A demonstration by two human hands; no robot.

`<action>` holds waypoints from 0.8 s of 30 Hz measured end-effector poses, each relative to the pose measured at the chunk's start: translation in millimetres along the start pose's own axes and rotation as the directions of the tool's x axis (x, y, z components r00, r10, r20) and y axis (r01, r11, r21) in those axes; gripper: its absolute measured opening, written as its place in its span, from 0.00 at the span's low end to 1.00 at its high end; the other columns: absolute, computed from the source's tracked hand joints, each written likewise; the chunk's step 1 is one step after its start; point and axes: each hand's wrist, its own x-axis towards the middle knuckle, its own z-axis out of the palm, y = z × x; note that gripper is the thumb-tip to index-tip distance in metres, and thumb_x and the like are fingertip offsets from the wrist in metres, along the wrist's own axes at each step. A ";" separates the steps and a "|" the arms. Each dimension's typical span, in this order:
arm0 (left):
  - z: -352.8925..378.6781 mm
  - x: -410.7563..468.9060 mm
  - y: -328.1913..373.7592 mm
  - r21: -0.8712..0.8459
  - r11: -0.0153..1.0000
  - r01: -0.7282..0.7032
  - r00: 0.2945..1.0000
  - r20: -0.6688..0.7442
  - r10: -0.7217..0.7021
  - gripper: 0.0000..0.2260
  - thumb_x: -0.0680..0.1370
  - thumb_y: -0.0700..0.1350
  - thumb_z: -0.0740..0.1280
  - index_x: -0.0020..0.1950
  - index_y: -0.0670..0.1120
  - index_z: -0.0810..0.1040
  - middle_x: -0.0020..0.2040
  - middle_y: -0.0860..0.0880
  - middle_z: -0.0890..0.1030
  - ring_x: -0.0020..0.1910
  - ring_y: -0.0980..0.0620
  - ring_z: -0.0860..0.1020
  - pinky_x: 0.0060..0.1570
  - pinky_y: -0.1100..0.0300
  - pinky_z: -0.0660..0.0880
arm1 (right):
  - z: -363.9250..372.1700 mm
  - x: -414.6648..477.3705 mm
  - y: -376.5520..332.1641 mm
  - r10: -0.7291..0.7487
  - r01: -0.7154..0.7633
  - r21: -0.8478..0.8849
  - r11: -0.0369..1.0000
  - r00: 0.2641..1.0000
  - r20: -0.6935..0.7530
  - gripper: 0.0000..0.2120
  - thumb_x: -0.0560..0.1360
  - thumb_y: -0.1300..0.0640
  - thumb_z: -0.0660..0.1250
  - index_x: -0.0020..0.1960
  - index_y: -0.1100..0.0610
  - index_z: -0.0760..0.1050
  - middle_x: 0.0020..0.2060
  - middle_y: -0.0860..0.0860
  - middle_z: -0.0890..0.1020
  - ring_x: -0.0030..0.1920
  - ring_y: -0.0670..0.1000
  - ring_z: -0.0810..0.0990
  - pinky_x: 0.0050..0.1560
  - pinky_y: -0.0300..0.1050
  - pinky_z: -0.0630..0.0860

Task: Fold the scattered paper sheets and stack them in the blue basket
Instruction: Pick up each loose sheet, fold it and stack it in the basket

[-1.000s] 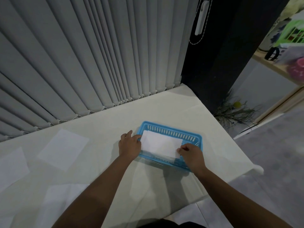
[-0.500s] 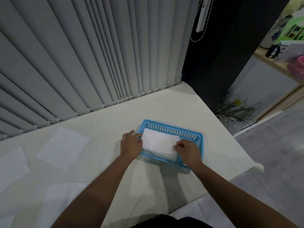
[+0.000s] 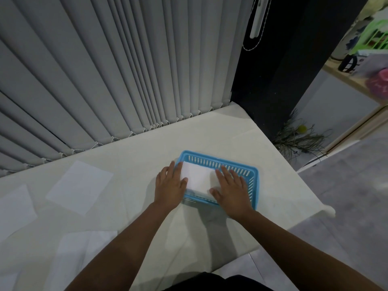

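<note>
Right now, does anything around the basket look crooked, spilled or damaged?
Nothing stands out. The folded paper lies flat inside the blue basket, with the left hand and right hand flat over it. Unfolded sheets lie on the table further left.

The basket [image 3: 255, 181] is bright sky blue, its walls cut in a row of narrow upright slots, and the folded sheet [image 3: 199, 178] inside it is plain white. At nine o'clock from it, loose sheets [image 3: 80, 186] show the same white against the pale cream tabletop [image 3: 147, 156]. Grey blinds [image 3: 105, 70] hang in vertical stripes at twelve o'clock, a black panel [image 3: 283, 70] at one, a green crate [image 3: 378, 38] at two.
</note>
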 end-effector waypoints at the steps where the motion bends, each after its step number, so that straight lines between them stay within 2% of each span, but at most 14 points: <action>1: 1.1 0.2 0.1 0.054 0.997 -0.049 0.999 0.013 0.048 0.26 0.81 0.56 0.49 0.78 0.52 0.49 0.79 0.47 0.51 0.77 0.44 0.54 0.75 0.47 0.51 | 4.4 1.7 -1.6 -0.027 0.029 -0.042 0.999 0.999 0.038 0.36 0.75 0.34 0.41 0.78 0.51 0.47 0.79 0.50 0.49 0.78 0.56 0.46 0.75 0.58 0.43; 4: 6.4 2.7 0.9 0.177 0.972 -0.157 0.983 0.124 0.136 0.29 0.79 0.60 0.41 0.78 0.53 0.44 0.80 0.49 0.44 0.79 0.46 0.45 0.75 0.44 0.42 | 15.4 5.9 -2.9 -0.019 0.033 -0.095 0.995 0.990 0.143 0.38 0.74 0.33 0.36 0.78 0.53 0.41 0.79 0.51 0.43 0.78 0.56 0.39 0.73 0.59 0.36; 7: 13.6 7.2 -4.8 0.213 0.961 -0.177 0.970 0.204 0.133 0.29 0.79 0.63 0.40 0.78 0.53 0.40 0.80 0.50 0.40 0.78 0.47 0.39 0.74 0.43 0.36 | 18.9 7.6 -2.1 -0.012 0.033 -0.122 0.992 0.986 0.169 0.42 0.69 0.33 0.28 0.78 0.53 0.38 0.78 0.51 0.41 0.77 0.56 0.37 0.72 0.60 0.34; 10: 15.8 8.1 -9.6 0.227 0.953 -0.201 0.963 0.225 0.150 0.37 0.70 0.66 0.29 0.77 0.54 0.37 0.79 0.50 0.38 0.78 0.47 0.37 0.72 0.42 0.33 | 21.4 7.8 1.2 -0.005 0.027 -0.119 0.992 0.984 0.178 0.39 0.72 0.33 0.32 0.78 0.53 0.37 0.78 0.51 0.40 0.77 0.55 0.37 0.72 0.60 0.33; 12: 15.7 7.2 -11.6 0.240 0.946 -0.217 0.960 0.226 0.162 0.39 0.67 0.67 0.28 0.77 0.54 0.37 0.79 0.49 0.37 0.78 0.47 0.36 0.72 0.42 0.33 | 23.5 6.7 4.2 0.009 0.013 -0.125 0.992 0.984 0.180 0.38 0.74 0.33 0.34 0.78 0.52 0.37 0.78 0.50 0.40 0.78 0.55 0.38 0.72 0.61 0.34; 16: 15.2 6.3 -14.8 0.234 0.948 -0.214 0.961 0.223 0.162 0.39 0.68 0.67 0.29 0.77 0.55 0.38 0.79 0.49 0.39 0.78 0.46 0.38 0.73 0.42 0.35 | 19.4 2.2 8.5 0.069 -0.046 -0.131 0.990 0.982 0.175 0.42 0.71 0.30 0.32 0.78 0.52 0.37 0.78 0.52 0.40 0.78 0.57 0.39 0.75 0.62 0.37; 21: 11.7 3.6 -16.1 0.181 0.966 -0.186 0.976 0.144 0.161 0.33 0.75 0.68 0.37 0.78 0.55 0.48 0.80 0.50 0.49 0.78 0.45 0.49 0.76 0.45 0.43 | 3.1 -4.8 15.8 0.163 -0.151 -0.103 0.983 0.980 0.118 0.37 0.77 0.33 0.48 0.78 0.53 0.46 0.79 0.54 0.45 0.78 0.59 0.46 0.75 0.60 0.44; 24: 7.9 -0.8 -14.5 0.120 0.979 -0.167 0.985 0.051 0.162 0.34 0.74 0.66 0.40 0.77 0.53 0.57 0.79 0.50 0.55 0.76 0.45 0.55 0.75 0.48 0.49 | -4.1 -11.0 25.2 0.173 -0.173 -0.068 0.983 0.985 0.003 0.33 0.78 0.38 0.53 0.77 0.53 0.53 0.79 0.55 0.49 0.77 0.60 0.53 0.75 0.59 0.52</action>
